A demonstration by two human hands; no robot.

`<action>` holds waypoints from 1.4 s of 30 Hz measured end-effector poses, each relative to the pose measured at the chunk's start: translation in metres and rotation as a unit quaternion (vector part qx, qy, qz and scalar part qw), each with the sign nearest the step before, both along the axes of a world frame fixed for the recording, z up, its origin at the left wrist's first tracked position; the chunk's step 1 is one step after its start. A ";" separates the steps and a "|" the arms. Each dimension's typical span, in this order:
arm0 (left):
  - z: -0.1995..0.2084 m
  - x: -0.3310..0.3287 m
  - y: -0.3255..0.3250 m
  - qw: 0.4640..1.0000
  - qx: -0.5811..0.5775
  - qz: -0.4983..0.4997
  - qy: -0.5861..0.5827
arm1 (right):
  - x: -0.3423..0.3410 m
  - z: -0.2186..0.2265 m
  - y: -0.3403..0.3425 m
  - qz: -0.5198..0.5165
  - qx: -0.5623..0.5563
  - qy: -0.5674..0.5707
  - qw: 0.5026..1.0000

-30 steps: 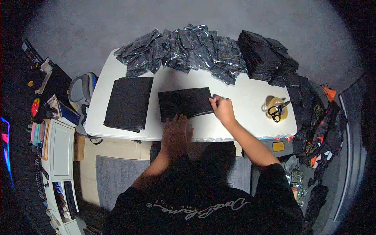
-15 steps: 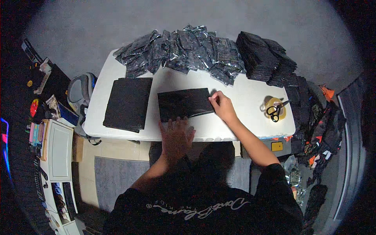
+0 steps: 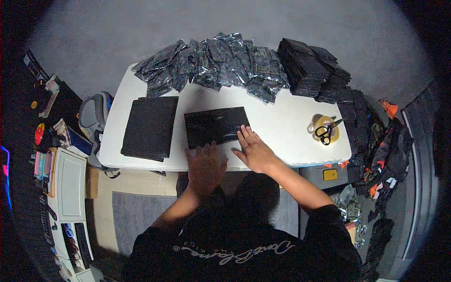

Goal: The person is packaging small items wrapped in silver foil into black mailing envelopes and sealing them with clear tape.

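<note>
A flat, glossy black rectangular packet (image 3: 213, 123) lies on the white table (image 3: 286, 124) in front of me. My left hand (image 3: 206, 165) rests at its near edge, in shadow, with the fingers stretched out and holding nothing. Flat against the packet's near right corner are the extended fingertips of my right hand (image 3: 256, 152); the thumb is spread away from them over the table. To the left lies a neat pile of matte black flat pieces (image 3: 150, 127), apart from both hands.
Along the far edge spreads a heap of clear-wrapped dark packages (image 3: 213, 63). Tall stacks of folded black pieces (image 3: 307, 70) stand at the far right. Black scissors (image 3: 324, 135) lie on a yellowish tape roll (image 3: 334, 136). A white cabinet (image 3: 69, 185) stands left of the table.
My right hand has let go of the packet's right edge, moved toward me and flattened onto its near right corner. My left hand stays at the near edge.
</note>
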State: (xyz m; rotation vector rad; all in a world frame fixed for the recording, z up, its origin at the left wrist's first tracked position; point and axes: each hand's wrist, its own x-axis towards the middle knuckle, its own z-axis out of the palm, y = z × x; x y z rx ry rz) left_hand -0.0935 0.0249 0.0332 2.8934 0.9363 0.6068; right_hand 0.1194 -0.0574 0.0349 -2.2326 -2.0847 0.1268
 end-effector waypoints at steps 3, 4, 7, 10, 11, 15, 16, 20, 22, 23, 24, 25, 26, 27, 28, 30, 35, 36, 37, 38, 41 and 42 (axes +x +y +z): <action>0.027 0.013 -0.001 0.982 -0.156 0.032 0.100 | 0.003 0.016 0.007 0.005 -0.081 0.052 0.995; 0.017 0.022 0.000 0.995 -0.086 0.013 0.054 | 0.004 0.016 0.009 0.015 -0.087 0.040 0.995; 0.013 0.052 -0.012 0.999 -0.046 0.004 -0.003 | 0.010 0.005 0.007 0.034 -0.075 0.015 0.996; -0.001 0.045 -0.017 0.998 -0.042 0.038 -0.011 | 0.016 -0.001 0.001 0.037 -0.055 0.025 0.998; -0.010 0.034 -0.015 0.998 -0.005 0.064 -0.008 | 0.015 0.000 0.000 0.032 -0.054 0.049 0.997; -0.031 -0.016 0.001 0.996 0.014 0.071 0.059 | 0.018 0.005 -0.004 0.033 -0.054 0.065 0.996; -0.027 -0.025 0.002 0.993 0.009 0.081 0.090 | 0.016 0.010 -0.003 0.031 -0.055 0.067 0.996; 0.030 0.001 0.015 0.964 -0.132 0.062 0.221 | 0.020 0.012 -0.010 0.006 -0.051 0.042 0.998; 0.027 0.019 0.030 0.991 -0.105 0.032 0.076 | 0.009 0.024 -0.001 0.014 -0.055 0.045 0.997; 0.020 0.030 0.031 0.994 -0.078 -0.013 -0.072 | 0.006 0.028 0.000 0.009 -0.065 0.045 0.997; 0.012 0.039 0.028 0.994 -0.079 -0.014 -0.071 | 0.004 0.026 0.000 0.007 -0.065 0.045 0.997; 0.004 0.051 0.026 0.998 -0.051 -0.012 -0.043 | 0.004 0.025 0.002 0.008 -0.064 0.035 0.997; -0.003 0.060 0.027 1.000 -0.022 -0.009 -0.014 | 0.003 0.025 0.004 0.009 -0.063 0.024 0.998; -0.010 0.061 0.027 1.000 -0.022 -0.011 -0.015 | 0.001 0.024 0.005 0.005 -0.073 0.026 0.997; -0.020 0.063 0.026 1.000 -0.014 -0.006 0.015 | 0.001 0.019 0.005 -0.001 -0.072 0.025 0.997; -0.030 0.066 0.037 0.999 -0.001 -0.004 0.047 | -0.002 0.004 0.010 -0.015 -0.041 0.000 0.999; -0.023 0.081 0.091 0.994 0.024 -0.065 0.084 | 0.000 0.001 0.042 -0.079 -0.069 -0.037 0.994; -0.021 0.082 0.094 0.994 0.025 -0.066 0.085 | 0.002 0.002 0.044 -0.078 -0.075 -0.048 0.993; -0.021 0.084 0.099 0.992 0.030 -0.075 0.099 | 0.002 0.006 0.048 -0.076 -0.081 -0.060 0.992; -0.022 0.084 0.103 0.989 0.035 -0.083 0.114 | 0.001 0.009 0.047 -0.077 -0.080 -0.059 0.992; -0.029 0.070 0.095 0.996 0.017 -0.073 0.047 | 0.000 0.013 0.032 -0.072 -0.022 0.000 0.997; -0.032 0.066 0.093 0.996 0.017 -0.074 0.048 | 0.000 0.009 0.027 -0.058 0.021 0.001 0.998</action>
